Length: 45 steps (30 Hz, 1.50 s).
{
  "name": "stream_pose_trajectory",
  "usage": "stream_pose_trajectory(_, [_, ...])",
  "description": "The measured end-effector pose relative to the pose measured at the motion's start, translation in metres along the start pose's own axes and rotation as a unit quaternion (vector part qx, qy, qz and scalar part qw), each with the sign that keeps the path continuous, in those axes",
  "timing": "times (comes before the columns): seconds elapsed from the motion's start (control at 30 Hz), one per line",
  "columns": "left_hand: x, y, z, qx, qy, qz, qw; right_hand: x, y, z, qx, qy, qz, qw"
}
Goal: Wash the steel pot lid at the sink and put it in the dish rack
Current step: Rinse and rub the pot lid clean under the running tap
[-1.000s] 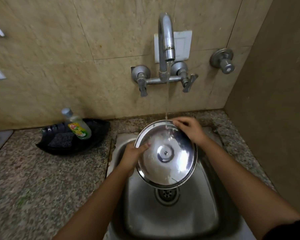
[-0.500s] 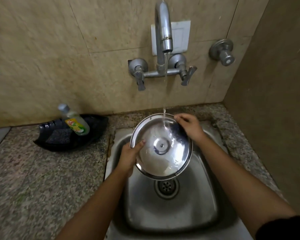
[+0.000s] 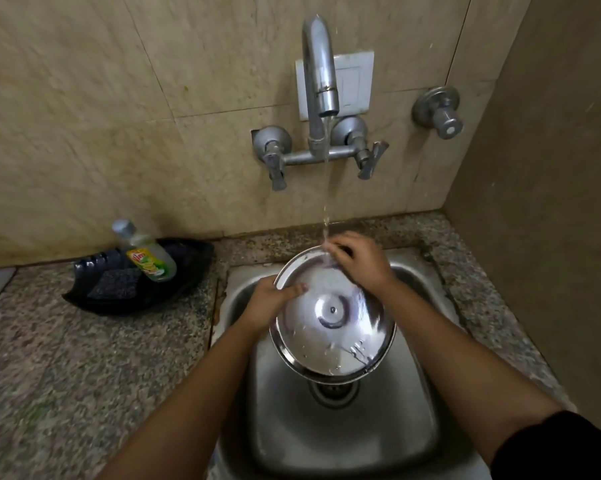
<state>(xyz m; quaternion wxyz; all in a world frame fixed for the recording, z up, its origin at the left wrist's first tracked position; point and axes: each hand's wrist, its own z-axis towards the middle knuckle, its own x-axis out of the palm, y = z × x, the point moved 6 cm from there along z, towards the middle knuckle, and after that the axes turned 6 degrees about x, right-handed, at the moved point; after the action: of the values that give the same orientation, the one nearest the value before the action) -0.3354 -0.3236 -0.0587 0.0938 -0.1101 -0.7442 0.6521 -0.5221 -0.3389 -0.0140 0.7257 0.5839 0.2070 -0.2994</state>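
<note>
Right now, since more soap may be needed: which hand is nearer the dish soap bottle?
Left. The left hand grips the lid's left rim, closer to the dish soap bottle; the right hand is at the lid's far rim.

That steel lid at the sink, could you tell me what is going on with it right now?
A person is rinsing the steel pot lid over the sink. The left hand grips its left rim, while the right hand rubs the far edge where the stream from the tap lands. The lid is tilted, inner side up, and wet. No dish rack is in view.
</note>
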Motion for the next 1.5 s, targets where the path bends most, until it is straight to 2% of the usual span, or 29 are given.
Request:
stream_pose_trajectory(0.07, [-0.003, 0.005, 0.000, -0.017, -0.022, -0.029, 0.999, -0.012, -0.015, -0.002, 0.046, -0.040, 0.007, 0.998])
stream_pose_trajectory(0.13, [-0.004, 0.007, 0.005, -0.015, -0.035, -0.026, 0.999, -0.010, -0.006, -0.001, 0.017, -0.036, -0.008, 0.999])
stream_pose_trajectory(0.2, [0.002, 0.002, 0.007, 0.004, -0.025, -0.012, 1.000, 0.004, 0.024, 0.000, -0.067, 0.013, -0.065, 0.996])
stream_pose_trajectory(0.27, [0.010, -0.003, 0.008, 0.036, 0.000, 0.020, 0.999, 0.023, 0.053, -0.005, -0.173, 0.074, -0.131, 0.973])
stream_pose_trajectory(0.33, [0.014, -0.006, 0.005, 0.054, 0.018, 0.040, 0.998, 0.030, 0.062, -0.009, -0.227, 0.112, -0.150, 0.956])
stream_pose_trajectory(0.4, [0.010, -0.004, 0.001, 0.053, 0.010, 0.039, 0.998, 0.019, 0.047, -0.007, -0.179, 0.085, -0.111, 0.974])
stream_pose_trajectory(0.47, [0.001, 0.004, -0.005, 0.027, -0.015, 0.003, 1.000, -0.003, 0.011, -0.008, -0.052, -0.014, -0.050, 0.997])
stream_pose_trajectory(0.53, [-0.008, 0.014, -0.011, 0.001, -0.050, -0.044, 0.998, -0.016, -0.021, -0.024, 0.057, -0.111, -0.046, 0.991])
stream_pose_trajectory(0.57, [-0.011, 0.016, -0.012, -0.005, -0.069, -0.054, 0.996, -0.017, -0.027, -0.034, 0.075, -0.145, -0.064, 0.984])
stream_pose_trajectory(0.63, [-0.010, 0.017, -0.015, -0.011, -0.099, -0.057, 0.993, -0.011, -0.022, -0.047, 0.049, -0.177, -0.122, 0.975])
stream_pose_trajectory(0.73, [-0.001, 0.020, -0.019, -0.031, -0.111, -0.053, 0.992, 0.008, -0.001, -0.044, 0.008, -0.127, -0.211, 0.969])
stream_pose_trajectory(0.8, [0.005, 0.020, -0.021, -0.042, -0.106, -0.056, 0.992, 0.024, 0.016, -0.038, -0.010, -0.060, -0.209, 0.976])
stream_pose_trajectory(0.9, [0.006, 0.015, -0.019, -0.040, -0.102, -0.076, 0.991, 0.062, 0.044, -0.050, -0.160, 0.058, -0.226, 0.959])
stream_pose_trajectory(0.97, [0.003, 0.014, -0.018, -0.046, -0.118, -0.087, 0.988, 0.073, 0.043, -0.061, -0.214, 0.091, -0.260, 0.937])
stream_pose_trajectory(1.03, [0.003, 0.016, -0.016, -0.049, -0.115, -0.077, 0.989, 0.065, 0.034, -0.055, -0.200, 0.072, -0.284, 0.935])
stream_pose_trajectory(1.13, [0.008, 0.019, -0.016, -0.055, -0.105, -0.076, 0.990, 0.039, 0.013, -0.040, -0.093, 0.021, -0.277, 0.956])
stream_pose_trajectory(1.23, [0.000, 0.024, -0.017, -0.059, -0.160, -0.087, 0.981, 0.020, -0.019, -0.047, 0.021, -0.035, -0.306, 0.951])
stream_pose_trajectory(1.33, [-0.008, 0.030, -0.019, -0.065, -0.188, -0.090, 0.976, 0.014, -0.033, -0.062, 0.082, -0.050, -0.298, 0.950])
stream_pose_trajectory(1.4, [-0.008, 0.032, -0.020, -0.059, -0.166, -0.074, 0.982, 0.016, -0.026, -0.060, 0.088, -0.055, -0.271, 0.957])
stream_pose_trajectory(1.5, [-0.004, 0.028, -0.022, -0.038, -0.098, -0.064, 0.992, 0.026, 0.011, -0.046, -0.012, -0.018, -0.181, 0.983])
